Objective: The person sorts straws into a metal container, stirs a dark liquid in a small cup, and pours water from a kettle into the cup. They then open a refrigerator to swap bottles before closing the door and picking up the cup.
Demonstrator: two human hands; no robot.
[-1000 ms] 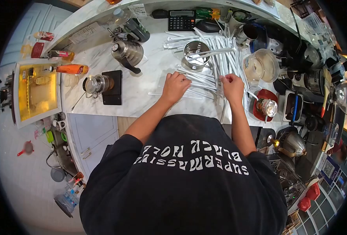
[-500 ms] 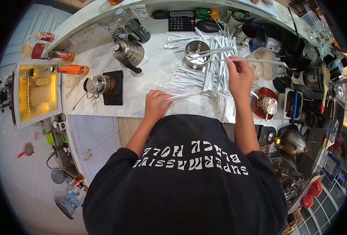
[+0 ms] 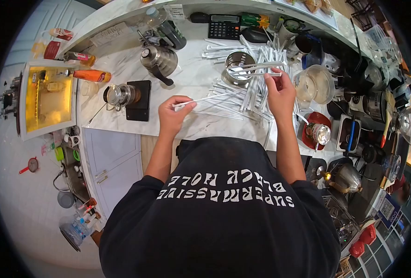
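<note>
My left hand pinches one end of a thin white wrapped straw, held slanting up over the near edge of a loose straw pile. My right hand is closed on another white straw, which reaches left to the mouth of a metal canister. Inside the canister, a few straws lean out over its right rim. The pile spreads around the canister's front, right and back on the marble counter.
Left on the counter stand a steel kettle, a glass pot and a black scale. A calculator lies at the back. To the right are a clear plastic tub and a jar on a red tray.
My left hand has lifted from the counter's edge and raised its straw. The straw in my right hand, which stuck out to the right, now extends left to the canister.
</note>
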